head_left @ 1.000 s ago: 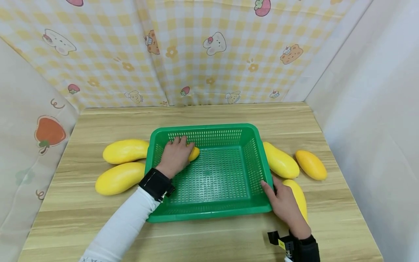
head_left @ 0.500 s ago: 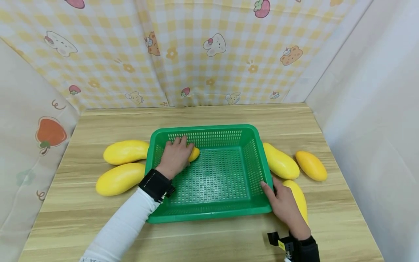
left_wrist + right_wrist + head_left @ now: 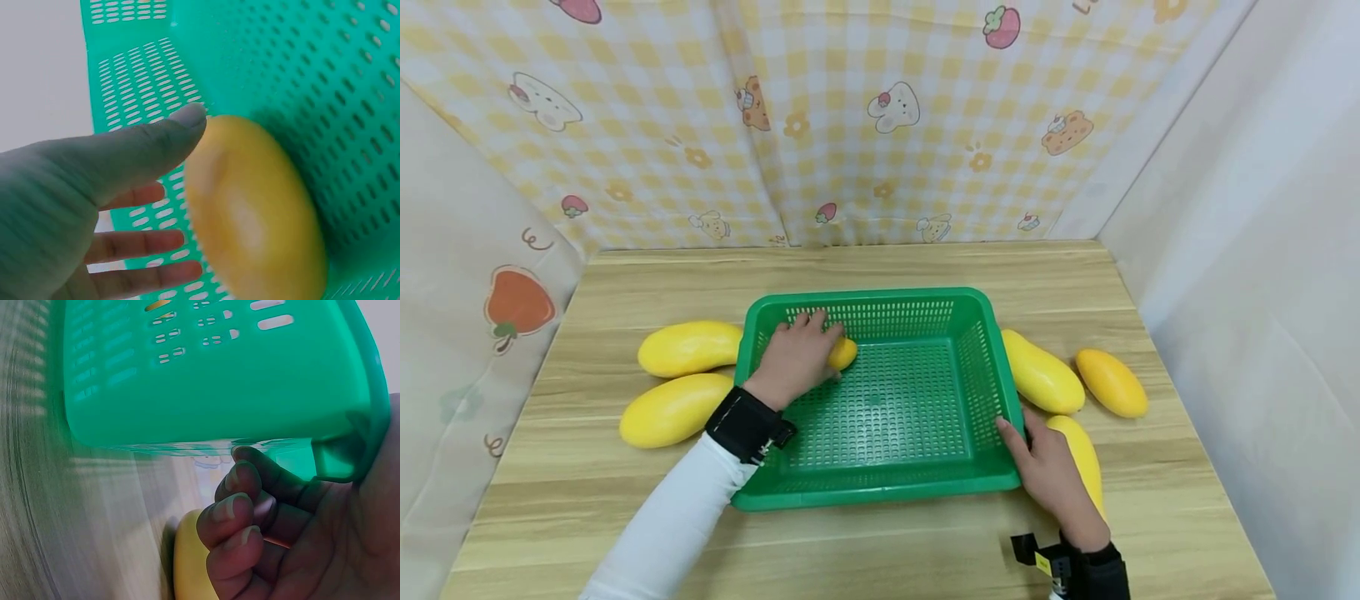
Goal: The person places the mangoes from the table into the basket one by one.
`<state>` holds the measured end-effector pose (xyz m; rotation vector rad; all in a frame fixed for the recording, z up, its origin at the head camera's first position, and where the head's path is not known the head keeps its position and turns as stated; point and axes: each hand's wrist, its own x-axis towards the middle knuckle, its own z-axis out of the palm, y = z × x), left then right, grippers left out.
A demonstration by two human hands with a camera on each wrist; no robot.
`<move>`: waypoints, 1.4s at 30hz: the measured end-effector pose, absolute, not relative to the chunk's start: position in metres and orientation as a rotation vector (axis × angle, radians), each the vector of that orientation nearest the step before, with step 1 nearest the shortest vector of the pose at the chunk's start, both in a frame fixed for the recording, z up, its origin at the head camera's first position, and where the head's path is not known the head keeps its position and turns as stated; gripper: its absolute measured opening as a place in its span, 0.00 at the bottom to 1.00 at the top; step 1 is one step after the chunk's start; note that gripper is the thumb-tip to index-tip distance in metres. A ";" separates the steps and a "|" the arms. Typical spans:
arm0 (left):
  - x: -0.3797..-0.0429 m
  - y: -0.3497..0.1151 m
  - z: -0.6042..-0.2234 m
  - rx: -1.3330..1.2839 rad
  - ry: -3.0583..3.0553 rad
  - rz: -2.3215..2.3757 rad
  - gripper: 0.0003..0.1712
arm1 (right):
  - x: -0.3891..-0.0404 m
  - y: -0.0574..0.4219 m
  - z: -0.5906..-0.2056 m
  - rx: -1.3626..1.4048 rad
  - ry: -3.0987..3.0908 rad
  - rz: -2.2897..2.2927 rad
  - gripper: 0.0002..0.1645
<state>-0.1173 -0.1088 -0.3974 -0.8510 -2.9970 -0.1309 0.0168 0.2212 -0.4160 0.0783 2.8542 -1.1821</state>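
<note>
In the head view a green plastic basket point(image 3: 880, 497) stands mid-table. My left hand point(image 3: 795, 357) is inside it, at the back left corner, beside a small yellow-orange mango point(image 3: 844, 354). The left wrist view has the mango point(image 3: 256, 212) lying against the basket's perforated walls. There the thumb tip meets or overlaps the mango's edge, and the other fingers extend loosely apart from it. At the basket's front right corner my right hand point(image 3: 1051, 467) grips the rim, thumb over the top. Its fingers point(image 3: 231, 512) curl below the rim outside the wall in the right wrist view.
Two large yellow oblong fruits lie left of the basket, an upper one point(image 3: 688, 349) and a lower one point(image 3: 672, 412). To the right are two more, one point(image 3: 1043, 373) by the basket and one point(image 3: 1081, 458) partly behind my right hand, plus another mango point(image 3: 1111, 383).
My left hand has shifted slightly left, its fingers coming away and more of the mango showing. The right hand keeps its grip on the basket, which has hardly moved.
</note>
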 end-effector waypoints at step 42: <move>-0.024 -0.242 -0.378 0.058 -2.894 -0.660 0.45 | 0.015 0.223 -0.417 0.052 2.825 -1.210 0.20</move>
